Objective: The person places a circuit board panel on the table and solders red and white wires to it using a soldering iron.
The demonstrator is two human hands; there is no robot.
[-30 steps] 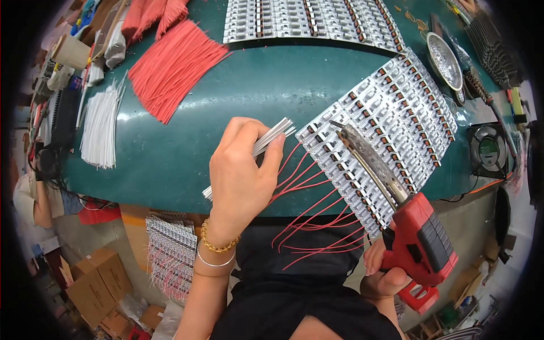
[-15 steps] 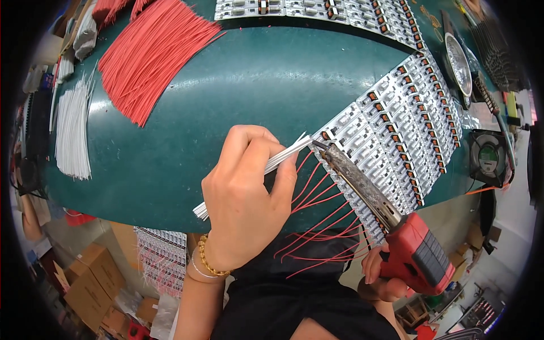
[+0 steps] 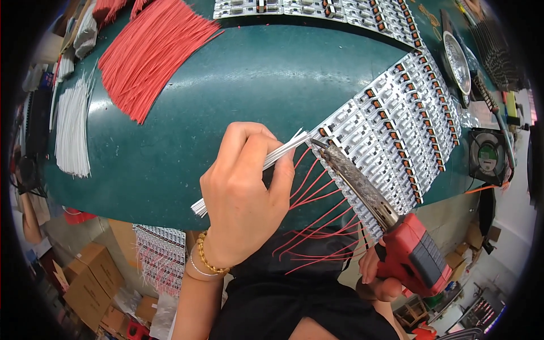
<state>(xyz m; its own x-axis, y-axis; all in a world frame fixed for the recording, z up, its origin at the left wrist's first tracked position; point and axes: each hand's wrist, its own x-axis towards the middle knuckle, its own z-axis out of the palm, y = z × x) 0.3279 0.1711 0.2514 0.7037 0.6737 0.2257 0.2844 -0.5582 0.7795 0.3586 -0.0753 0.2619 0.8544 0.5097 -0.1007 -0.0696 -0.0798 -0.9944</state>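
Observation:
My left hand (image 3: 241, 184) pinches a bundle of thin white wires (image 3: 283, 149), whose far ends meet the left corner of a circuit board panel (image 3: 391, 127). In my right hand (image 3: 378, 277) is a red and black soldering iron (image 3: 411, 249); my fingers wrap its grip, partly hidden behind it. The iron's dark tip rests at that same corner, touching or very near the wire ends. Several red wires (image 3: 317, 198) trail from the panel's near left edge toward me. Rows of small parts with orange-brown and black pieces cover the panel.
A fan of red wires (image 3: 153, 54) and a white wire bundle (image 3: 72, 130) lie on the green table (image 3: 238, 73) to the left. Another board panel (image 3: 317, 10) lies at the back. On the right are a metal dish (image 3: 456, 62) and a small fan (image 3: 488, 157).
The iron's tip and the white wire ends have shifted very slightly up and left, along with the panel's corner. Both hands keep their grips.

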